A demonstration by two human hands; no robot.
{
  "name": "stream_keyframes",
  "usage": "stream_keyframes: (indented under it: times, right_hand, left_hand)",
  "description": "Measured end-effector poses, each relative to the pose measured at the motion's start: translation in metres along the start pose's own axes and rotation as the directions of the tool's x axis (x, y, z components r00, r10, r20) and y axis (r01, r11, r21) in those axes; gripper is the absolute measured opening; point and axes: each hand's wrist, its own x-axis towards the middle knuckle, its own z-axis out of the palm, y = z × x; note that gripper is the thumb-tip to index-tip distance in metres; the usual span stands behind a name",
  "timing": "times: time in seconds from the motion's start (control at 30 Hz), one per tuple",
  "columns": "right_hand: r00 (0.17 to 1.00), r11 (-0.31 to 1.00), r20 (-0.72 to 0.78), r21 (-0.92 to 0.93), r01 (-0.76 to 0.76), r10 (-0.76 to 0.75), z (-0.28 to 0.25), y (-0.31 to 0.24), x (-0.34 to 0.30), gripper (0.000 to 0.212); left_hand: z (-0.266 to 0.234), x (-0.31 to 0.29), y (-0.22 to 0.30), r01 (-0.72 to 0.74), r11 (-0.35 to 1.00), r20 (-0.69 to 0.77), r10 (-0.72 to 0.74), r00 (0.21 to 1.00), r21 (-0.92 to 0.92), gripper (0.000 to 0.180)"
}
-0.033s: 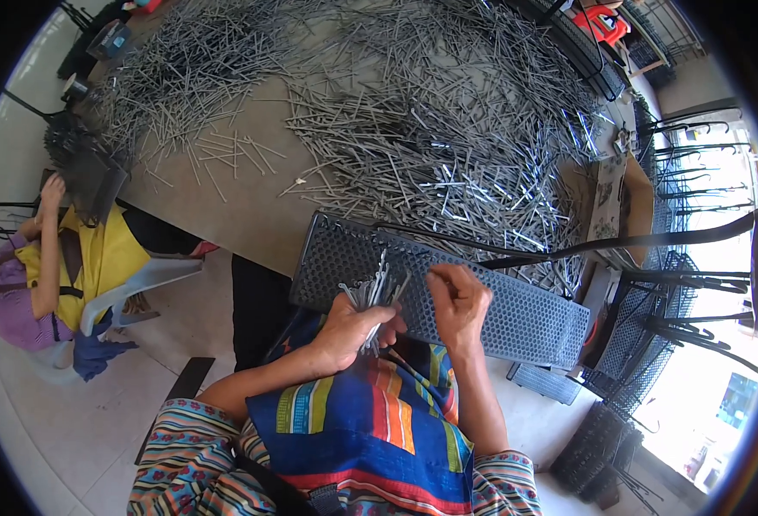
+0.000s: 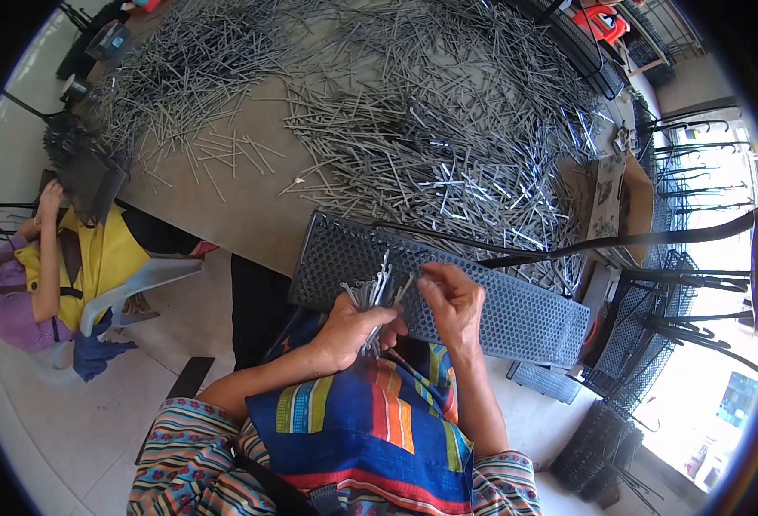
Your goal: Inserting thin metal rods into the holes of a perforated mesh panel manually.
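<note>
My left hand [image 2: 350, 332] is closed round a bundle of thin grey metal rods [image 2: 372, 294], whose ends fan out above the thumb. Just to the right, my right hand [image 2: 456, 308] has its thumb and fingers drawn together close to one rod's tip. Whether they touch that rod, or pinch anything small, cannot be made out. Under both hands a dark perforated metal panel [image 2: 516, 311] lies slanted from the table edge toward my lap. A long dark bar [image 2: 654, 242] runs along its far side to the right.
Loose rods [image 2: 473, 129] cover much of the table [image 2: 254, 193]. A cardboard box [image 2: 637, 202] stands right of them. Hooked black racks [image 2: 697, 284] line the right side. At the left a co-worker in purple and yellow [image 2: 48, 288] sits on a plastic chair [image 2: 151, 279].
My right hand has shifted slightly left and up, nearer to the rod tips. The left hand and its bundle stay almost still.
</note>
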Motion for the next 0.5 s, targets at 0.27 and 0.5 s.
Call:
stream_keyframes:
  times: [0.27, 0.5]
  right_hand:
    - [0.918, 0.772, 0.037, 0.529, -0.353, 0.394, -0.003, 0.004, -0.013, 0.005]
    - [0.9, 0.814, -0.31, 0.576, -0.079, 0.307, -0.025, 0.018, 0.002, 0.003]
  left_hand:
    - [0.006, 0.001, 0.0, 0.047, 0.999, -0.007, -0.047, 0.999, 0.008, 0.009]
    - [0.0, 0.0, -0.006, 0.037, 0.999, -0.036, -0.038, 0.999, -0.027, 0.008]
